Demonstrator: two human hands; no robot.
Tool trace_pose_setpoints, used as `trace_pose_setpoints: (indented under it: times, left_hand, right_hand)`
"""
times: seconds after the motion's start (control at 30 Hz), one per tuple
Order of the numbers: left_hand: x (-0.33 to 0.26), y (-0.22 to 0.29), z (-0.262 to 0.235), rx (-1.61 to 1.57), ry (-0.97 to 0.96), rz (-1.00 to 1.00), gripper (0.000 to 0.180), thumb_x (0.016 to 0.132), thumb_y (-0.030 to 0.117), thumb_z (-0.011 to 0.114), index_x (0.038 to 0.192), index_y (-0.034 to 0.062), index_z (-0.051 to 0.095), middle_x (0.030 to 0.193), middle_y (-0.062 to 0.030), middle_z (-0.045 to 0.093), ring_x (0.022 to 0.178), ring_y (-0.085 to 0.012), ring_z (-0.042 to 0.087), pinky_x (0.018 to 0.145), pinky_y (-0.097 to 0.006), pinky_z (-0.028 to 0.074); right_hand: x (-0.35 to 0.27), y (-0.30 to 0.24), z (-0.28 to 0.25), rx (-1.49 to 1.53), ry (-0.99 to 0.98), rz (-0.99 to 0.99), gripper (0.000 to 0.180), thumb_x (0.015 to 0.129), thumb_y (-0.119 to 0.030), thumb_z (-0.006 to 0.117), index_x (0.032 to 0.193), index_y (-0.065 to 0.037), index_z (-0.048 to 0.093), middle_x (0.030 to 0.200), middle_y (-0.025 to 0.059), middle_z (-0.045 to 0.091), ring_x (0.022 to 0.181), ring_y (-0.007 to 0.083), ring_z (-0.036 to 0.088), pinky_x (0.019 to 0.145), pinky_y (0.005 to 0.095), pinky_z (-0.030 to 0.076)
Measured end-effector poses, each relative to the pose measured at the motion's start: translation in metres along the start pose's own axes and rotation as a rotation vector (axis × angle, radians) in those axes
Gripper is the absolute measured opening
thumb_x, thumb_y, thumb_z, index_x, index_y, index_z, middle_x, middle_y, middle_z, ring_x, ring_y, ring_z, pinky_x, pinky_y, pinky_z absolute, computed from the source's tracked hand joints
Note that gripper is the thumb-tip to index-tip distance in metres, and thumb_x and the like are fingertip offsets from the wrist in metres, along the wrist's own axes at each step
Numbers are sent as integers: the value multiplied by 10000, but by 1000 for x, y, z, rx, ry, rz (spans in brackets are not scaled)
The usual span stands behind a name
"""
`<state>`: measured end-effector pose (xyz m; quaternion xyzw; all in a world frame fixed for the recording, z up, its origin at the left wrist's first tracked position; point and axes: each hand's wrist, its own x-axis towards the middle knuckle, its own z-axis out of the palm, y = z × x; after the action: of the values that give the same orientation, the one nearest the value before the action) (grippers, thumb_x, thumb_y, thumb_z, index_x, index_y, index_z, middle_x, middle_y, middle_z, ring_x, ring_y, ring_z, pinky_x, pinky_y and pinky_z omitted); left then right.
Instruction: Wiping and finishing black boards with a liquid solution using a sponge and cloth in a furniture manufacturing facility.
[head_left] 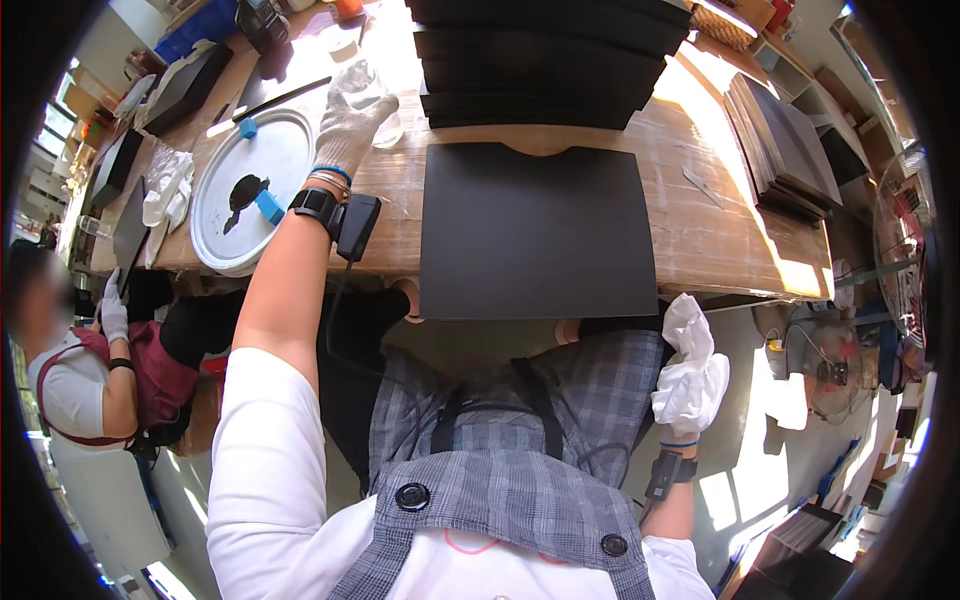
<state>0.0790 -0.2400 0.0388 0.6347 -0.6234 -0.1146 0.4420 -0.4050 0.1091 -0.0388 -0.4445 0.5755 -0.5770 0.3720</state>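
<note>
Board [538,235] overhangs desk's [720,235] near edge, presumably for easy reach. Right hand's [688,392] grip bunched round cloth [686,325]; left hand [350,120] beside tray [212,205], grip unclear.

Stacked black pieces [545,70] and a round white lid [218,175], smeared dark and dotted with blue blocks [268,207], crowd a film-covered wooden worktable [395,225] in a sunlit workshop. At left, a co-worker [75,395] wears an apron [160,370] and white glove [114,315].

A brown table [690,150] spans your twelve o'clock, streaked with sunlight; windows [60,122] glow at your ten, and bright patches cross the floor [740,480] at four.
</note>
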Motion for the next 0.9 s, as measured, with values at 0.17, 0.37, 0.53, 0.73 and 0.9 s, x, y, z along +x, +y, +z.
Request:
trace_pose_setpoints:
  times: [0.17,0.37,0.53,0.73,0.9]
  left_hand:
    - [-43,37,-32,-73,-193,-56,769,765,273,807,1399,48,435,1255,-148,620,1151,-261,612,985,-340,492]
    - [-81,60,-72,639,-437,456,710,776,209,755,1422,144,468,1225,-168,620,1123,-325,606,951,-413,497]
    - [-89,70,-71,978,-431,734,693,794,100,679,1444,184,454,1110,-158,637,1047,-342,601,898,-440,479]
    - [-87,79,-48,990,-399,823,701,803,81,650,1459,189,431,1109,-138,636,1046,-336,602,902,-457,461]
    - [-81,91,-37,999,-434,789,684,802,89,657,1446,186,446,1125,-135,629,1073,-330,589,911,-458,454]
  right_hand:
    - [-8,25,-16,347,135,98,261,939,-221,596,1079,-16,518,865,82,610,700,129,591,570,256,493]
    - [-8,34,-17,403,102,113,259,967,-226,563,1135,-39,499,993,114,592,788,172,609,631,277,526]
    - [-13,29,-14,359,84,52,275,986,-256,536,1160,-47,492,1025,125,587,803,186,616,639,281,534]
    - [-18,18,-17,1198,-209,335,295,994,-280,521,1173,-48,490,1028,126,591,779,186,613,631,277,531]
    - [-28,27,-19,722,117,217,340,997,-300,511,1213,-39,488,1044,129,599,799,197,625,643,296,540]
